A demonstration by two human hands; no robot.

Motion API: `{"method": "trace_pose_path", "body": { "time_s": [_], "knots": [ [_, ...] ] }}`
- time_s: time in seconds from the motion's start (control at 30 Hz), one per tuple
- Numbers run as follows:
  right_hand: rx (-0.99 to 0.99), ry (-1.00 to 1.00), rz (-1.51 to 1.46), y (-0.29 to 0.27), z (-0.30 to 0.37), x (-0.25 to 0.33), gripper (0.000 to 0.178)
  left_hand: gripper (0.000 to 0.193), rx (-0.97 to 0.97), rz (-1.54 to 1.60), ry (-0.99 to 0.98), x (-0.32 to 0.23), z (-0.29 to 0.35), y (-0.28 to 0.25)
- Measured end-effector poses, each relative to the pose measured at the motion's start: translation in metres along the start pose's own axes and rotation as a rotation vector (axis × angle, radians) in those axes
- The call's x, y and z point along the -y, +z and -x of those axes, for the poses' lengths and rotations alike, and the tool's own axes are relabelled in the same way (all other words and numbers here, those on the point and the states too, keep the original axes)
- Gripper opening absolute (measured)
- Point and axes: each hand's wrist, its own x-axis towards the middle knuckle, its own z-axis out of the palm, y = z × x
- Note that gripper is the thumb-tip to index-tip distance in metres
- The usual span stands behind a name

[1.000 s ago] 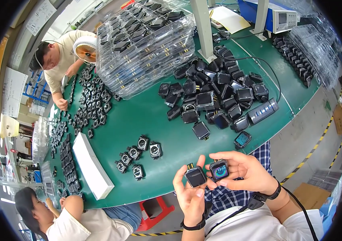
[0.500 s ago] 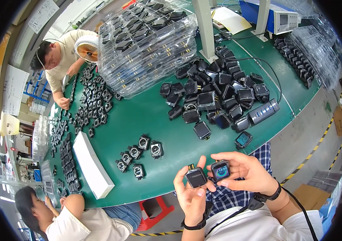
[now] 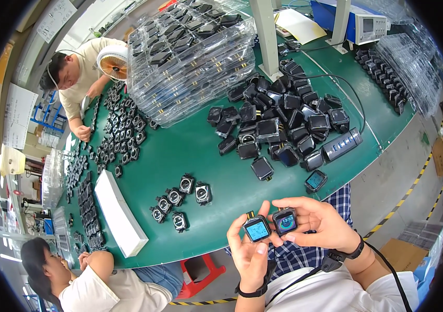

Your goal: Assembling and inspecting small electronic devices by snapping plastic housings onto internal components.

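Note:
Near the table's front edge my left hand (image 3: pixel 248 255) holds a square black smartwatch body (image 3: pixel 257 229), its screen lit pale blue, with gold contacts sticking up from its top edge. Close beside it, my right hand (image 3: pixel 323 222) grips a second smartwatch body (image 3: pixel 285 221) that shows a dark screen with a coloured dial. Both screens face up toward me. Just beyond my hands a further watch body with a lit blue screen (image 3: pixel 315 180) lies on the green table (image 3: pixel 200 151). A dark-screened watch body (image 3: pixel 261 168) rests to its left.
A heap of watch bodies (image 3: pixel 284 112) lies beyond my hands beside a black USB hub (image 3: pixel 341 145). Stacked clear trays (image 3: pixel 195 73) stand at the back. Several watch bodies sit face down (image 3: pixel 174 196) near a long white box (image 3: pixel 120 213). Two people work at the left.
The screen of the watch body in my left hand was dark and now glows pale blue. My hands have barely moved. The person at the lower left has shifted a little.

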Motion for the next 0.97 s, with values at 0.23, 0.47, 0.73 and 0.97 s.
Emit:
{"method": "trace_pose_path", "body": {
  "time_s": [0.23,0.47,0.73,0.97],
  "knots": [
    [-0.079,-0.032,-0.098,-0.0001,-0.0029,-0.0032,0.063,0.069,-0.028,-0.012,-0.027,0.0014,-0.0026,-0.0028],
    [-0.064,-0.042,-0.003,0.0024,-0.0013,0.0044,0.062,0.065,-0.017,0.032,-0.008,0.0009,-0.0026,-0.0012],
    [-0.097,-0.032,-0.047,0.0015,-0.0019,0.0027,0.061,0.061,-0.043,-0.013,0.000,0.0033,-0.0034,-0.0027],
    [-0.076,-0.058,-0.121,-0.0039,-0.0024,-0.0031,0.061,0.058,-0.039,-0.006,-0.026,0.0029,-0.0030,-0.0041]
  ]
}}
